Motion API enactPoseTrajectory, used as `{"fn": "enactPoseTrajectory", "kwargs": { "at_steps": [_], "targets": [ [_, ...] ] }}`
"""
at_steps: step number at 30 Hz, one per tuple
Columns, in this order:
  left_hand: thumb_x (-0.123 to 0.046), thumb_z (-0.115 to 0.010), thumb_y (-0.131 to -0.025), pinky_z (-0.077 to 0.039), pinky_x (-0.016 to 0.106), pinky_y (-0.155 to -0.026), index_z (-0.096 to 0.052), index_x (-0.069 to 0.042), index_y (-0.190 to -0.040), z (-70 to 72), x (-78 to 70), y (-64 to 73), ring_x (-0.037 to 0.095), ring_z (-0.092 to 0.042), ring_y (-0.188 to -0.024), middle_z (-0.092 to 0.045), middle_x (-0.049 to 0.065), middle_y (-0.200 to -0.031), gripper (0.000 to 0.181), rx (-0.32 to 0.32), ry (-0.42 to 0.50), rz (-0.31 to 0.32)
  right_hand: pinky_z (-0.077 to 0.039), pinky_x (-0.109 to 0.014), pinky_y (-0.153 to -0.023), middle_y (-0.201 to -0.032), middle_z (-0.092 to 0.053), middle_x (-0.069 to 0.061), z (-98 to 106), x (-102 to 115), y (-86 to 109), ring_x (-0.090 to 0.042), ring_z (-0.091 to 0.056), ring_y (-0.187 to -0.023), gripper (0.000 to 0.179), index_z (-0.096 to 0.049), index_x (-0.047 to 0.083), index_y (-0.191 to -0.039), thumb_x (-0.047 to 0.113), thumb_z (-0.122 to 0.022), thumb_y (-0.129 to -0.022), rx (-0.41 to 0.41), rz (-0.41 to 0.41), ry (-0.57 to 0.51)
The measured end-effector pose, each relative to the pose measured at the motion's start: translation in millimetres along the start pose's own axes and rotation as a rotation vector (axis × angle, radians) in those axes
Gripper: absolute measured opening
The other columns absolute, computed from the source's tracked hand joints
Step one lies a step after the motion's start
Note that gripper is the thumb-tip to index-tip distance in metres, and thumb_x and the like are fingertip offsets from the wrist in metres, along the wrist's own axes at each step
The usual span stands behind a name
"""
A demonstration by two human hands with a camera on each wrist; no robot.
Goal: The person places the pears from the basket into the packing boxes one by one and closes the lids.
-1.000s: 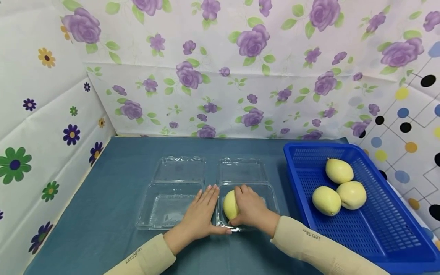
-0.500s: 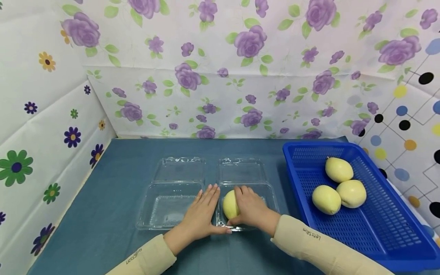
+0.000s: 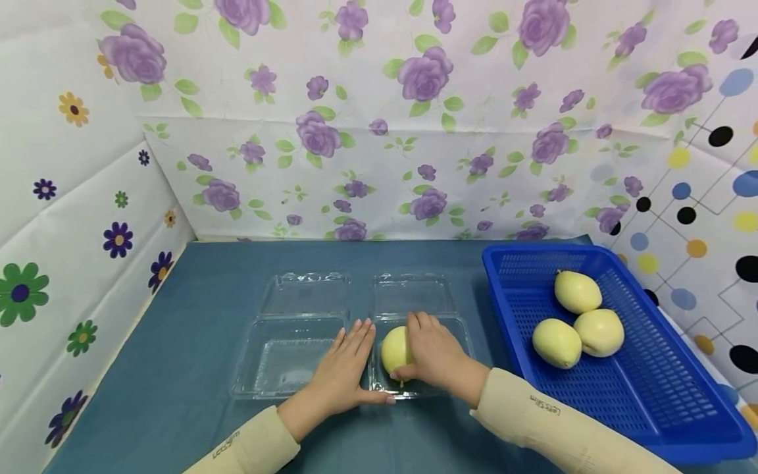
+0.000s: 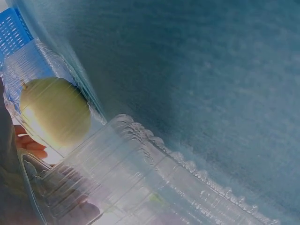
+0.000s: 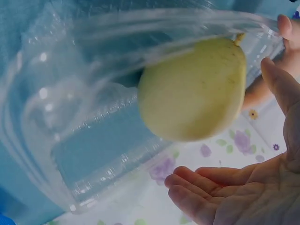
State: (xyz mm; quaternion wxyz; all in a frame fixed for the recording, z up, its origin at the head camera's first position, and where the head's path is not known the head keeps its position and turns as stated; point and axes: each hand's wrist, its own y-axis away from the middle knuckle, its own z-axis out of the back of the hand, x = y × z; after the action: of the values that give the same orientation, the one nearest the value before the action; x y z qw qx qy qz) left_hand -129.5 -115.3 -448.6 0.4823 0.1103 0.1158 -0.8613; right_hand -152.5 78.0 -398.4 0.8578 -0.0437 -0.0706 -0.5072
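One round yellow pear (image 3: 395, 350) sits in a clear plastic box (image 3: 379, 388) under the loosely spread right hand (image 3: 437, 353), straight-fingered left hand (image 3: 343, 370) alongside; three pears (image 3: 599, 333) remain rightward in a blue plastic basket (image 3: 628, 395).

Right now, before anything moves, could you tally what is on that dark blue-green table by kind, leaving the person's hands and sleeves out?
Pale yellow rounded pears: 4
Clear plastic rectangular boxes: 2
Blue plastic perforated basket: 1
Total: 7
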Motion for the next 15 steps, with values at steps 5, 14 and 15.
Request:
{"fn": "enactPoseTrajectory", "kwargs": {
  "at_steps": [5,14,15],
  "targets": [
    [-0.070,-0.065,-0.072,-0.019,0.055,-0.115,-0.024,0.006,-0.148,-0.5,-0.4,2.1,0.037,-0.017,-0.144,-0.022,0.022,-0.155,0.115,0.017,0.017,0.015,-0.045,-0.048,-0.099,-0.126,-0.051,-0.027,8,-1,3.3,-0.040,-0.051,-0.117,0.098,-0.041,-0.013,-0.133,0.051,-0.080,-0.070,0.003,-0.011,-0.008],
    [-0.070,-0.066,-0.070,-0.020,0.053,-0.115,-0.024,0.006,-0.148,0.0,-3.8,0.0,0.037,-0.017,-0.144,-0.022,0.023,-0.155,0.117,0.002,0.012,0.014,-0.045,-0.049,-0.099,-0.128,-0.051,-0.026,25,-15,10.9,-0.039,-0.050,-0.119,0.094,-0.043,-0.012,-0.133,0.050,-0.079,-0.072,-0.054,-0.080,0.012],
    [-0.070,-0.066,-0.070,-0.020,0.053,-0.115,-0.024,0.006,-0.148,0.0,-4.3,-0.4,0.037,-0.017,-0.144,-0.022,0.023,-0.154,0.117,-0.003,0.009,0.011,-0.045,-0.048,-0.098,-0.127,-0.052,-0.026,27,-17,11.6,-0.039,-0.051,-0.118,0.092,-0.044,-0.011,-0.132,0.050,-0.078,-0.072,-0.064,-0.084,0.014]
  ]
}}
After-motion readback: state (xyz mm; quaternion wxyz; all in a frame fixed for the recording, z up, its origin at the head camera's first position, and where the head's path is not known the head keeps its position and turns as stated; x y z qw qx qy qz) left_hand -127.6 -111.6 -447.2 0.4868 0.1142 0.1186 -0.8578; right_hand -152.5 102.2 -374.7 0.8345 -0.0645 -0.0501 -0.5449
